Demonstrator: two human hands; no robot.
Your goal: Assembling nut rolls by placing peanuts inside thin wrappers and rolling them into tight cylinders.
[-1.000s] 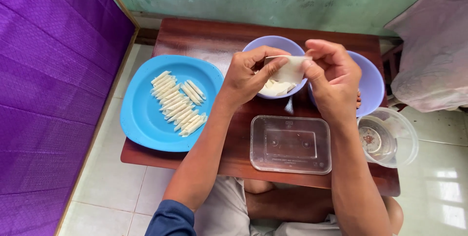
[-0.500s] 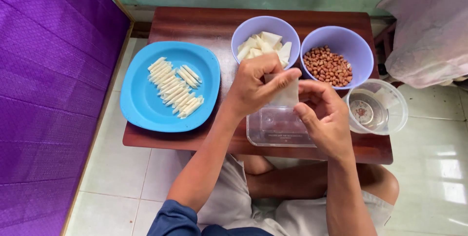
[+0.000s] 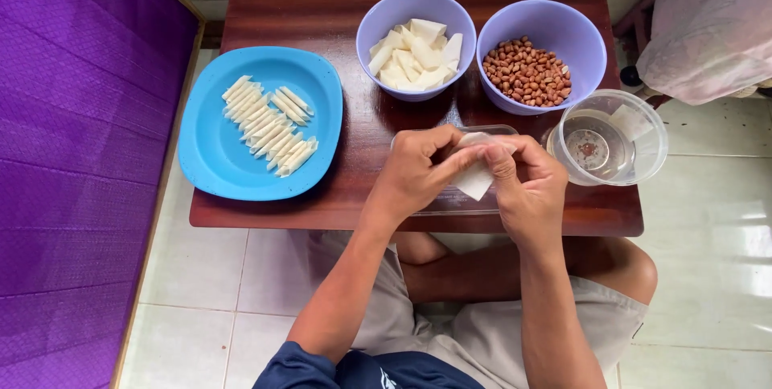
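Looking down at a low dark wooden bench (image 3: 322,27) with my crossed legs beneath it. Both my hands meet over a clear rectangular container (image 3: 450,200) at the near edge of the bench. My left hand (image 3: 418,172) and right hand (image 3: 527,188) are each closed on the same small white wrapper sheet (image 3: 476,178), pinched between thumbs and fingertips just above that container. The sheet looks thin, pale and soft, with one corner hanging down; I cannot tell whether anything is inside it.

Left of the container sits a blue plate (image 3: 209,148) carrying a cluster of finished thin white rolls (image 3: 269,125), laid side by side in rows. Beyond the container, a lilac bowl (image 3: 378,15) holds a heap of unused wrapper pieces (image 3: 418,55); beside it another lilac bowl (image 3: 583,39) is heaped with peanuts (image 3: 527,74). Right of the container stands a clear round tub (image 3: 643,144). Judging by this, a good batch is rolled, and plenty of wrappers and nuts remain
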